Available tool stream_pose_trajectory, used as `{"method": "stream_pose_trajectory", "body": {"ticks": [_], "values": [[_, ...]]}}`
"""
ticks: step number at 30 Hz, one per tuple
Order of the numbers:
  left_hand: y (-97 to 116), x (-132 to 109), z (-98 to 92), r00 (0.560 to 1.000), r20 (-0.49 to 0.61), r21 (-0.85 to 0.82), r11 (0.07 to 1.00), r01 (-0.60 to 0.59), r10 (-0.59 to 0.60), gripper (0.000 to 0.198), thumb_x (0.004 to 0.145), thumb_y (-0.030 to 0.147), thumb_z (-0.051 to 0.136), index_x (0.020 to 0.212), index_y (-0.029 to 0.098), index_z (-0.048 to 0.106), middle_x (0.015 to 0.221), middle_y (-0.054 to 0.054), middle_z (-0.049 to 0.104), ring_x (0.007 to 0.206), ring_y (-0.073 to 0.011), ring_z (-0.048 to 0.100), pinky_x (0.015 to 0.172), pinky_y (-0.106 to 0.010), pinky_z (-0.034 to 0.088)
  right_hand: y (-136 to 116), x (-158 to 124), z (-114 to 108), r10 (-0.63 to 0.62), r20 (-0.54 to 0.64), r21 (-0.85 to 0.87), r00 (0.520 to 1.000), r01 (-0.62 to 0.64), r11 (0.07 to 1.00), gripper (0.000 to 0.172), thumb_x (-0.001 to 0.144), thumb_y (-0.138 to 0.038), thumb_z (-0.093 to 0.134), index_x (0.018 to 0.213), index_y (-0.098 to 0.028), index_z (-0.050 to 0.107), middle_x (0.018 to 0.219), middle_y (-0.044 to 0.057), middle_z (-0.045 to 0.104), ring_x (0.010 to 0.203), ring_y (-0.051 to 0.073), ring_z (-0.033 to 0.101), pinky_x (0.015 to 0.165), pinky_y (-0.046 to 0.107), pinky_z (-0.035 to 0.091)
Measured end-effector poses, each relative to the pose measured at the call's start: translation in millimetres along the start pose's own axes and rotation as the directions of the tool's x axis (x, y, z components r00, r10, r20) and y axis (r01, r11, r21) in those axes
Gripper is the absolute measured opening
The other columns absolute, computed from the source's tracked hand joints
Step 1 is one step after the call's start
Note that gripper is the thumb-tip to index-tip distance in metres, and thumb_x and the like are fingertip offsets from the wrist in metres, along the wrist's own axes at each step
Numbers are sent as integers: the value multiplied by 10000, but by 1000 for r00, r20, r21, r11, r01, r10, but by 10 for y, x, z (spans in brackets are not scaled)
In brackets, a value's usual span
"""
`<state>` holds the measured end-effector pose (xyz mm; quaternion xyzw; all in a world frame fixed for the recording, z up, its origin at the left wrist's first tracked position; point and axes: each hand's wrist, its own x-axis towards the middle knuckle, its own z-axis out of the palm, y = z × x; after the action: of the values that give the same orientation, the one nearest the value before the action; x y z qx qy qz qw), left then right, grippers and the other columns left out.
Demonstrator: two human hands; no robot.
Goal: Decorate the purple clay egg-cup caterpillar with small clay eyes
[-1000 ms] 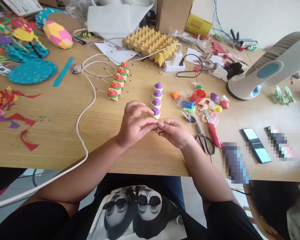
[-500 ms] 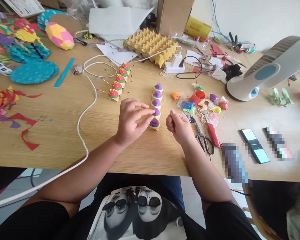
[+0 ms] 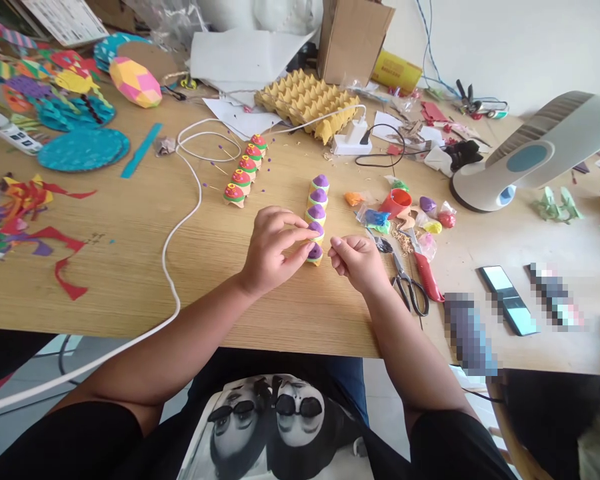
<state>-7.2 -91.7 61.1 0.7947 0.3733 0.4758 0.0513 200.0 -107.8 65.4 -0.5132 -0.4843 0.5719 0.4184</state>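
A short egg-carton strip [image 3: 317,212] with purple clay caps over white and yellow stands lengthwise on the table, and its nearest cap has small dark marks like a face. My left hand [image 3: 275,252] is at its near end from the left, thumb and fingertips against the last bumps. Just right of that end, my right hand [image 3: 359,261] is closed, thumb pressed to the curled forefinger; anything pinched there is too small to make out. Farther left stands a second egg-carton strip [image 3: 246,171] with red and green clay caps and yellow rings.
Scissors [image 3: 409,288], a red-handled tool [image 3: 427,275], an orange cup [image 3: 396,203] and bagged clay lie to the right. Beyond are a white lamp-like device [image 3: 525,157], a phone [image 3: 509,300] and a yellow egg tray [image 3: 307,100]. A white cable [image 3: 166,247] crosses the left side.
The view has shifted slightly. My right hand has come a little nearer the purple-capped strip's near end, its thumb now pointing toward it. My left hand stays at the strip.
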Motion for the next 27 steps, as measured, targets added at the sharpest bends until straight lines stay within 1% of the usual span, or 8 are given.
{"method": "stream_pose_trajectory", "body": {"ticks": [6, 9, 11, 14, 17, 20, 23, 27], "values": [[12, -25, 47, 995, 90, -115, 992, -41, 52, 255, 911, 483, 711, 1071, 294, 769, 1050, -59, 717, 1119, -255, 573, 1056, -477, 464, -65, -91, 120, -161, 19, -243, 987, 160, 957, 581, 813, -724, 682, 575, -195, 648, 487, 6, 567, 446, 111, 474, 447, 255, 349], [27, -22, 66, 997, 62, -101, 994, -31, 37, 171, 907, 425, 736, 1001, 290, 782, 1006, -50, 734, 1102, -248, 578, 1024, -468, 485, -44, -100, 160, -213, 21, -257, 977, 211, 943, 594, 835, -735, 648, 572, -202, 650, 501, 8, 566, 469, 122, 478, 480, 267, 374], [31, -18, 70, 998, 50, -101, 994, -37, 42, 104, 910, 374, 741, 952, 290, 786, 984, -42, 739, 1087, -239, 580, 1008, -459, 498, -32, -98, 162, -220, 25, -263, 975, 219, 940, 601, 836, -740, 642, 566, -203, 652, 503, 12, 569, 476, 127, 479, 493, 274, 380], [23, -16, 66, 997, 57, -103, 994, -43, 49, 77, 918, 351, 733, 917, 300, 791, 951, -29, 744, 1059, -230, 590, 988, -455, 514, -37, -93, 144, -225, 34, -256, 974, 226, 940, 615, 849, -738, 627, 566, -193, 668, 490, 13, 557, 479, 125, 475, 516, 280, 381], [5, -19, 60, 998, 38, -83, 995, -51, 54, 67, 918, 338, 735, 918, 308, 794, 925, -22, 747, 1042, -226, 595, 972, -450, 523, -42, -83, 128, -177, 72, -152, 982, 186, 971, 581, 851, -705, 650, 606, -180, 697, 511, 4, 554, 499, 113, 465, 524, 273, 367], [-4, -17, 61, 995, 1, -76, 992, -97, 97, 49, 905, 296, 751, 939, 298, 785, 924, -19, 748, 1039, -220, 588, 957, -433, 528, -16, -58, 127, -47, 124, 62, 991, 39, 997, 438, 744, -606, 811, 703, -176, 740, 597, -4, 608, 513, 88, 435, 499, 251, 321], [6, -7, 63, 989, -23, -89, 985, -145, 143, 106, 896, 238, 754, 990, 284, 768, 934, -15, 747, 1039, -214, 581, 960, -415, 530, 26, -35, 132, 50, 149, 219, 988, -82, 972, 378, 657, -507, 903, 784, -175, 775, 662, 2, 656, 526, 71, 438, 487, 230, 290], [16, 5, 51, 991, -36, -87, 987, -134, 131, 228, 883, 232, 761, 1108, 260, 733, 991, -34, 732, 1063, -224, 591, 1003, -437, 519, 31, -21, 122, 67, 101, 304, 993, -95, 948, 355, 654, -477, 911, 768, -169, 775, 620, -7, 638, 508, 60, 435, 463, 216, 264]]}}
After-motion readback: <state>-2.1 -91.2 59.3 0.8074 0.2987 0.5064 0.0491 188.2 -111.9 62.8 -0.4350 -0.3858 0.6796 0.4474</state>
